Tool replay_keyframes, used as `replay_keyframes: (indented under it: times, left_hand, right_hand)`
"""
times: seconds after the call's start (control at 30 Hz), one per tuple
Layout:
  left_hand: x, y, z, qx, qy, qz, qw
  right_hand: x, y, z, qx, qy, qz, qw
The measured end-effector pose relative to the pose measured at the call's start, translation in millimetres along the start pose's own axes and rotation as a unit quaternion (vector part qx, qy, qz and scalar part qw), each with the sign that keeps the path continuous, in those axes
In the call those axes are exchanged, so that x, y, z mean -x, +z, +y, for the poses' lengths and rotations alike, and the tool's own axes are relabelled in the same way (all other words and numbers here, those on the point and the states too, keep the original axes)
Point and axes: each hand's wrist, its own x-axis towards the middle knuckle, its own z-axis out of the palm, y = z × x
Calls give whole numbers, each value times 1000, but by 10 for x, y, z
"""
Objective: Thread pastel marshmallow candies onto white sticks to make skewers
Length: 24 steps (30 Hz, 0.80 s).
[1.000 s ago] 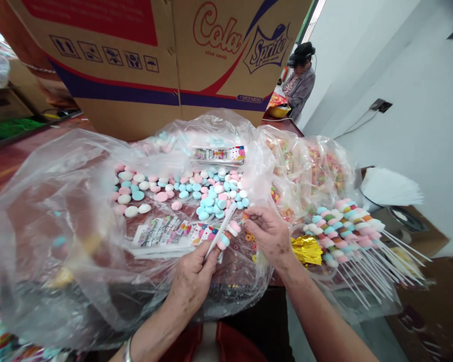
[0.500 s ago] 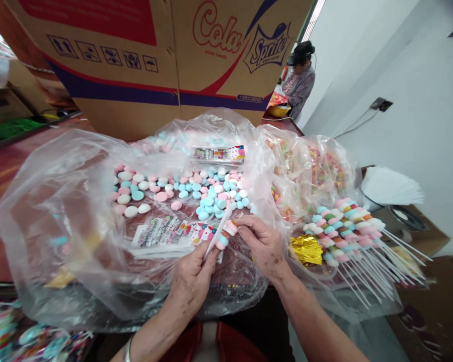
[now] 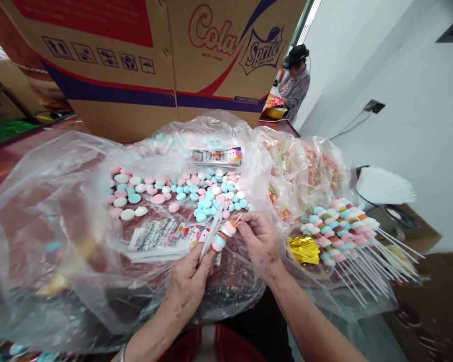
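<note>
My left hand (image 3: 189,281) pinches white plastic sticks (image 3: 212,234), one of them carrying a few pastel candy pieces (image 3: 223,235). My right hand (image 3: 259,242) has its fingertips closed on the top candy at that stick's tip. Both hands work over an open clear plastic bag (image 3: 53,211) spread on the table. Inside the bag lie several loose pink, blue and white marshmallow candies (image 3: 196,193) and printed paper labels (image 3: 162,234).
A heap of finished candy skewers (image 3: 343,236) lies to the right, with gold foil (image 3: 304,250) beside it. A second bag of coloured sweets (image 3: 309,171) sits behind. A large cardboard box (image 3: 154,60) stands at the back. Another person (image 3: 295,83) works far off.
My right hand has come left onto the stick's tip, and a blue piece now sits lowest on the stick. The left hand holds almost still.
</note>
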Motion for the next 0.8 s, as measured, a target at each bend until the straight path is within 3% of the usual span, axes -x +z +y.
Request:
replay_keyframes:
  times: [0.2, 0.3, 0.4, 0.5, 0.57, 0.67, 0.73, 0.8]
  left_hand:
    - [-20, -14, 32, 13, 20, 16, 1000]
    - [-23, -22, 47, 24, 19, 22, 999]
    - [-15, -25, 25, 45, 1, 21, 999]
    - [-3, -16, -38, 83, -15, 22, 996]
    - [5, -5, -79, 108, -23, 26, 994]
    - [15, 7, -103, 132, -31, 28, 990]
    - [18, 9, -92, 133, -35, 26, 990]
    - [18, 7, -73, 127, -36, 26, 991]
  right_hand:
    - [-16, -7, -32, 27, -22, 16, 999]
    - [-44, -70, -135, 110, -92, 7, 990]
    - [-160, -204, -266, 252, -213, 4, 944]
    - [-396, -408, -354, 359, -297, 42, 884]
    - [-572, -541, -372, 422, -309, 71, 849]
    - [-709, -637, -375, 490, -297, 64, 817]
    - [-664, -605, -378, 485, -287, 45, 825]
    - [-533, -523, -371, 451, -262, -39, 852]
